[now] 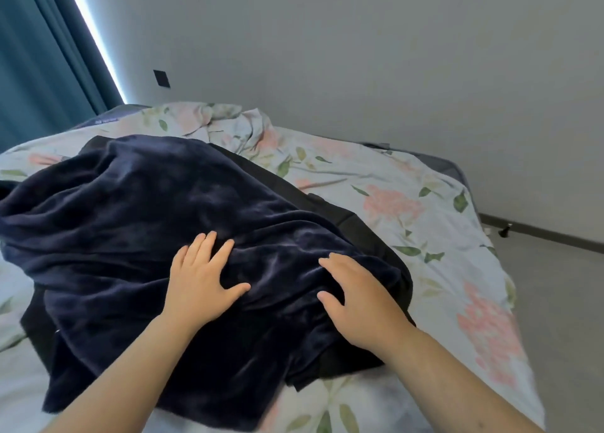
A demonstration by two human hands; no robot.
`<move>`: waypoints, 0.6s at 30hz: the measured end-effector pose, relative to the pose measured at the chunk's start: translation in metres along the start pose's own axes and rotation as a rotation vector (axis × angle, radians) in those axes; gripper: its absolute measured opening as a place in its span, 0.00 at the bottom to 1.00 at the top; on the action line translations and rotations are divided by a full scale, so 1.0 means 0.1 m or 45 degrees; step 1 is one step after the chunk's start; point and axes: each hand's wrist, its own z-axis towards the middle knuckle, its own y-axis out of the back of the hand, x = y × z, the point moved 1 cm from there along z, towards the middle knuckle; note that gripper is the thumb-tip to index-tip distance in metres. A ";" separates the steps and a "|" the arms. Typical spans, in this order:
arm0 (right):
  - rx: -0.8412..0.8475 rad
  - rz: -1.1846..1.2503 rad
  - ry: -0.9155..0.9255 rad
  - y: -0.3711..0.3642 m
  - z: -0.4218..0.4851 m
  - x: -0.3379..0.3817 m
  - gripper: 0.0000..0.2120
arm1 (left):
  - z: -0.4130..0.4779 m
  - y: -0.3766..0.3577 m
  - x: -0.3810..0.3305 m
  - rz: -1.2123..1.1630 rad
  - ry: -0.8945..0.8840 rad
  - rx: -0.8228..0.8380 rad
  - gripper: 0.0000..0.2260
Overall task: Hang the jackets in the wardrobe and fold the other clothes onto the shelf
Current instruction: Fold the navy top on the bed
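Dark navy plush garment (147, 203): left hand (199, 288) and right hand (362, 305) pressing it, fingers spread. Black fabric layer (330, 216) underneath, peeking out at 2 o'clock, might shift and wreck the fold.

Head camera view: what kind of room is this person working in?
Probably a bedroom: a pale floral-print bed sheet covers a wide mattress, a long teal curtain hangs at the far left, and a dark navy plush garment lies spread on the sheet.
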 end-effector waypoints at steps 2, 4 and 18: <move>0.061 -0.096 0.044 -0.16 0.23 0.05 0.29 | 0.03 -0.25 0.06 0.008 -0.026 -0.016 0.35; 0.129 -0.230 0.083 -0.34 0.41 0.06 0.32 | 0.05 -0.47 0.10 -0.037 -0.045 -0.015 0.32; 0.088 -0.314 -0.102 -0.59 0.63 -0.03 0.13 | 0.10 -0.63 0.09 -0.150 -0.013 -0.001 0.27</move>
